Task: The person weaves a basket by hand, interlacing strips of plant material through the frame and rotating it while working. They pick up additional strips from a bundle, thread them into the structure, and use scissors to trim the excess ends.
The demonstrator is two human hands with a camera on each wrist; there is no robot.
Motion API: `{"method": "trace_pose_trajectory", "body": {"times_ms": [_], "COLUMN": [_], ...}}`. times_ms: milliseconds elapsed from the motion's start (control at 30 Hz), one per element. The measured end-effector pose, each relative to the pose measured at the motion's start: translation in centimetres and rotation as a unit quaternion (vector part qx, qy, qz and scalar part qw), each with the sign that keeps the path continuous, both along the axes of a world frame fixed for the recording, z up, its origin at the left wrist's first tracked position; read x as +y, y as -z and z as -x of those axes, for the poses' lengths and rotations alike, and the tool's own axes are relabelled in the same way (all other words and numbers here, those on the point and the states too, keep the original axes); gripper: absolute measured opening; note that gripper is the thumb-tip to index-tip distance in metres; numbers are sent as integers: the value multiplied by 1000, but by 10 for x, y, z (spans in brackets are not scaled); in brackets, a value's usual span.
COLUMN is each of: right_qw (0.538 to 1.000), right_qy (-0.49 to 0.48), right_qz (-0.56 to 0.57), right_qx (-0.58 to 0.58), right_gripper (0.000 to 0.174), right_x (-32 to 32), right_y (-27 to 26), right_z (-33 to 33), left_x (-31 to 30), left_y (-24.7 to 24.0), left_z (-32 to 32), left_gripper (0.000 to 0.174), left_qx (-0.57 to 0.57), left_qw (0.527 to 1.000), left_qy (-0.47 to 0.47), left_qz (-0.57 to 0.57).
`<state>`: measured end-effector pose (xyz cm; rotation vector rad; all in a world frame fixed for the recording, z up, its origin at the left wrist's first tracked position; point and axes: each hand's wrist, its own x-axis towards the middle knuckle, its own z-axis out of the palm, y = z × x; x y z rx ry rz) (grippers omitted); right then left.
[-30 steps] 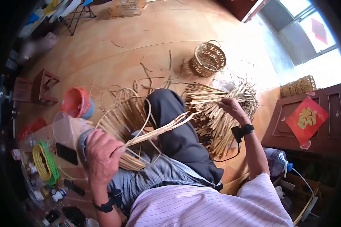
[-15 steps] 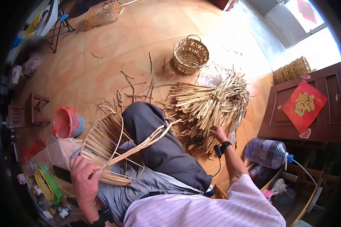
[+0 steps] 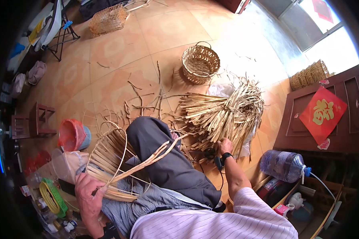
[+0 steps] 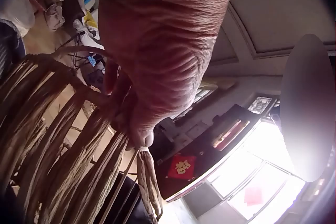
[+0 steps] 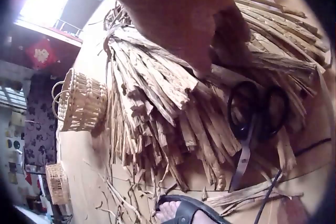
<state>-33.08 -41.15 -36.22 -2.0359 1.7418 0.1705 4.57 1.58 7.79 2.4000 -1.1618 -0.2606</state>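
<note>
Landmark: stalk bundle (image 3: 211, 109). Right hand (image 3: 225, 146) has moved from mid-bundle to the near edge, beside scissors (image 5: 245, 153); cannot tell its grip. Left of bundle, left hand (image 3: 89, 195) still pinches loose strands (image 3: 147, 162) at unfinished basket's (image 3: 106, 153) rim. Judged: weaving paused for handling stalks.

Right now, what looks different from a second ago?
The right grip has moved from the tied middle of the stalk bundle down to its near side, beside the scissors; whether it holds any stalks is unclear. The left grip stays on the unfinished basket, and the handled basket still stands beyond the stalk bundle.
</note>
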Motion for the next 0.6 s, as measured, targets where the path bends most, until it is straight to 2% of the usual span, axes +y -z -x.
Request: {"method": "trace_pose_trajectory", "body": {"times_ms": [133, 233, 267, 300, 333, 367, 400, 433, 467, 567, 600], "right_qw": [991, 967, 953, 955, 899, 818, 773, 771, 844, 799, 843], "right_qy": [38, 88, 143, 132, 197, 255, 291, 294, 199, 158, 170], "right_qz": [59, 79, 59, 44, -19, -82, -145, -163, -116, -195, -119], "right_qx": [-111, -224, -261, -261, -390, -509, -545, -541, -484, -546, -497], "right_gripper": [28, 32, 31, 27, 26, 24, 24, 25, 25, 34, 33], "right_x": [-18, -37, -47, -65, -68, -70, -65, -72, -73, -74, -57], "right_y": [-5, -18, -24, -2, -10, -17, -38, -36, -36, -8, -28], "right_z": [-10, -11, -16, -5, -9, -14, -19, -14, -3, 20, 0], "left_x": [1, 2, 2, 2, 2, 2, 3, 2, 1, 3, 4], "left_y": [0, 2, 2, 2, 3, 3, 3, 5, 7, 5, 2], "left_z": [-2, -3, -3, -3, -2, -2, -2, -1, -2, -4, -4], "left_gripper": [20, 19, 19, 19, 18, 18, 17, 16, 15, 13, 13], "left_qx": [3, 9, 7, 5, 5, 5, 4, 4, 0, -29, -23], "left_qw": [1000, 1000, 1000, 1000, 1000, 1000, 1000, 1000, 1000, 999, 999], "left_qy": [-1, 2, 2, 2, 1, -1, -3, 7, 14, 22, 21], "left_qz": [-1, -1, 1, 3, 4, 4, 5, 12, 13, 13, 8]}}
